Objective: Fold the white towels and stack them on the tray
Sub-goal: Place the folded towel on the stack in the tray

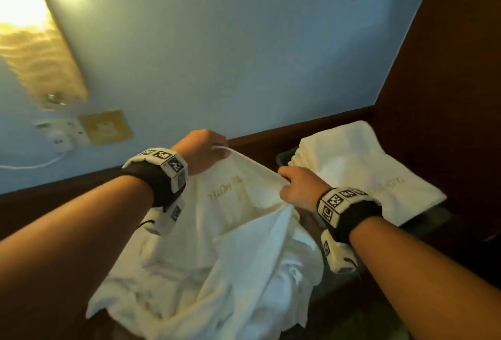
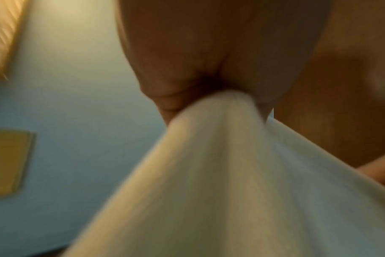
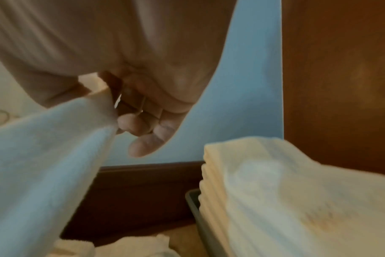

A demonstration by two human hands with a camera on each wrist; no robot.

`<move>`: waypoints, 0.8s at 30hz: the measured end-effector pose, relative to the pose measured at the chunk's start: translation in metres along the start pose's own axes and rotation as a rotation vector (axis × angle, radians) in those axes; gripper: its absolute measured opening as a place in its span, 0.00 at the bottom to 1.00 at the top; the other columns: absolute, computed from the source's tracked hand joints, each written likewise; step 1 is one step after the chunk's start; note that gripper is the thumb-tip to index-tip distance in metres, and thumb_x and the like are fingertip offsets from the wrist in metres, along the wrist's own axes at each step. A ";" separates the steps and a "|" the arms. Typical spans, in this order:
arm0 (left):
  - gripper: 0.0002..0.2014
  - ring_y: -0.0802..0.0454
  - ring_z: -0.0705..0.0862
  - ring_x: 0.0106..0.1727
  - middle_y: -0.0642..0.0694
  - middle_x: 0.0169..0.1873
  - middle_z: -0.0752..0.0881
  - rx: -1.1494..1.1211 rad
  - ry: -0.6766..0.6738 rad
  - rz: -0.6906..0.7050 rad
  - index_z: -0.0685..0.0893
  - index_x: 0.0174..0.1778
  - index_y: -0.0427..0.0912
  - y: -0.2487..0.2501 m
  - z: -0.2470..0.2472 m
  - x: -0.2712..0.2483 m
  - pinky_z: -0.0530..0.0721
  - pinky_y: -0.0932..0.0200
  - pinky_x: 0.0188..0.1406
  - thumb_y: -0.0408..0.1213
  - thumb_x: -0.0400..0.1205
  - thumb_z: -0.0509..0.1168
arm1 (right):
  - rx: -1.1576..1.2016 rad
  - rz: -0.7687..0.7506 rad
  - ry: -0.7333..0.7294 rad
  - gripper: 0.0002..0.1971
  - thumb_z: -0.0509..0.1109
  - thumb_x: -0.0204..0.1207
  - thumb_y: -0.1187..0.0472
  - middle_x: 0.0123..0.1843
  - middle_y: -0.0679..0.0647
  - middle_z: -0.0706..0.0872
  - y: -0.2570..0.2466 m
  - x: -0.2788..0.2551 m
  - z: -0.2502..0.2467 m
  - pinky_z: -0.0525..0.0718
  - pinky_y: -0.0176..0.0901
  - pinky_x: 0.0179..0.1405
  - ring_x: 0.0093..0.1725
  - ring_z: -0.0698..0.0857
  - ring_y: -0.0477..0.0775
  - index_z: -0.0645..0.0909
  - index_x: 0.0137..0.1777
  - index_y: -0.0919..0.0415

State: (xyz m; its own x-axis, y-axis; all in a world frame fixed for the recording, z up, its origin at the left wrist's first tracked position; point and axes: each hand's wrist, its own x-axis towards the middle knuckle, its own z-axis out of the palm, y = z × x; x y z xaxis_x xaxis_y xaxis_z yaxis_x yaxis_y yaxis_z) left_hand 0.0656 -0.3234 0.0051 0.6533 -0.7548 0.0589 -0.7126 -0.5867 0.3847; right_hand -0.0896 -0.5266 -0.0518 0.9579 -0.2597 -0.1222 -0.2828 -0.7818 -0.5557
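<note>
A white towel [image 1: 230,231] with gold HOTEL lettering hangs lifted in front of me, its lower part crumpled below. My left hand [image 1: 206,150] pinches its top edge at one corner; the left wrist view shows the cloth [image 2: 231,173] bunched under the fingers. My right hand [image 1: 295,188] pinches the same edge further right, and the right wrist view shows the towel [image 3: 44,156] caught at the thumb with the other fingers [image 3: 147,144] loosely curled. A stack of folded towels [image 1: 360,171] lies on a dark tray [image 3: 200,217] at the right.
A pale blue wall [image 1: 230,55] stands behind, with a dark wooden skirting [image 1: 54,190] and a wooden panel [image 1: 447,68] at the right. A brass switch plate [image 1: 104,127], a socket with a white cable and a lit lamp [image 1: 27,14] are at the left.
</note>
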 end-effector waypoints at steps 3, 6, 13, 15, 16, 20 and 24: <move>0.07 0.49 0.83 0.45 0.51 0.41 0.84 0.052 0.052 0.025 0.85 0.42 0.53 0.028 -0.050 -0.036 0.75 0.57 0.45 0.41 0.85 0.67 | -0.108 -0.068 0.023 0.03 0.72 0.73 0.61 0.42 0.55 0.85 -0.025 -0.021 -0.025 0.89 0.55 0.47 0.43 0.85 0.56 0.82 0.45 0.57; 0.06 0.49 0.82 0.45 0.51 0.39 0.83 0.102 0.134 0.035 0.88 0.44 0.49 0.052 -0.096 -0.074 0.78 0.56 0.49 0.41 0.85 0.67 | -0.216 -0.109 0.042 0.02 0.72 0.71 0.61 0.41 0.53 0.86 -0.048 -0.038 -0.044 0.88 0.51 0.45 0.43 0.86 0.57 0.81 0.40 0.54; 0.06 0.50 0.84 0.45 0.51 0.41 0.85 0.171 0.350 -0.060 0.90 0.48 0.47 0.065 -0.189 -0.174 0.77 0.55 0.45 0.39 0.86 0.67 | -0.318 -0.246 0.189 0.03 0.65 0.73 0.64 0.48 0.60 0.87 -0.114 -0.074 -0.063 0.75 0.44 0.42 0.51 0.84 0.67 0.77 0.39 0.57; 0.06 0.50 0.83 0.46 0.51 0.43 0.83 0.232 0.394 -0.096 0.89 0.48 0.49 0.065 -0.213 -0.199 0.79 0.52 0.47 0.43 0.86 0.67 | -0.214 -0.282 0.247 0.04 0.65 0.72 0.66 0.40 0.60 0.83 -0.141 -0.081 -0.069 0.72 0.45 0.39 0.46 0.82 0.66 0.75 0.38 0.60; 0.06 0.50 0.82 0.46 0.51 0.43 0.84 0.264 0.413 -0.115 0.88 0.46 0.51 0.066 -0.224 -0.211 0.81 0.49 0.49 0.44 0.86 0.67 | -0.159 -0.304 0.280 0.03 0.65 0.71 0.68 0.38 0.59 0.82 -0.155 -0.085 -0.073 0.73 0.46 0.39 0.44 0.81 0.66 0.76 0.38 0.61; 0.08 0.52 0.83 0.45 0.53 0.40 0.83 0.294 0.486 -0.214 0.89 0.48 0.45 0.063 -0.266 -0.267 0.78 0.53 0.47 0.42 0.86 0.66 | -0.096 -0.427 0.387 0.06 0.64 0.73 0.68 0.34 0.57 0.82 -0.217 -0.102 -0.087 0.75 0.47 0.40 0.42 0.82 0.67 0.76 0.36 0.61; 0.11 0.53 0.83 0.39 0.50 0.38 0.84 0.352 0.572 -0.313 0.90 0.49 0.42 0.037 -0.301 -0.333 0.75 0.57 0.43 0.43 0.87 0.65 | -0.185 -0.580 0.386 0.02 0.69 0.77 0.58 0.42 0.54 0.86 -0.277 -0.124 -0.089 0.76 0.44 0.45 0.47 0.84 0.64 0.83 0.46 0.51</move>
State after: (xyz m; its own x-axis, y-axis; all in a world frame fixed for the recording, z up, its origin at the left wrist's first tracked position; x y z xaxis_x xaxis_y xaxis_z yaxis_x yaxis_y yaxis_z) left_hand -0.1016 -0.0057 0.2772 0.8020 -0.3226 0.5027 -0.4485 -0.8811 0.1501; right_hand -0.1341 -0.3283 0.1901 0.8803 0.0715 0.4690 0.2299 -0.9290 -0.2899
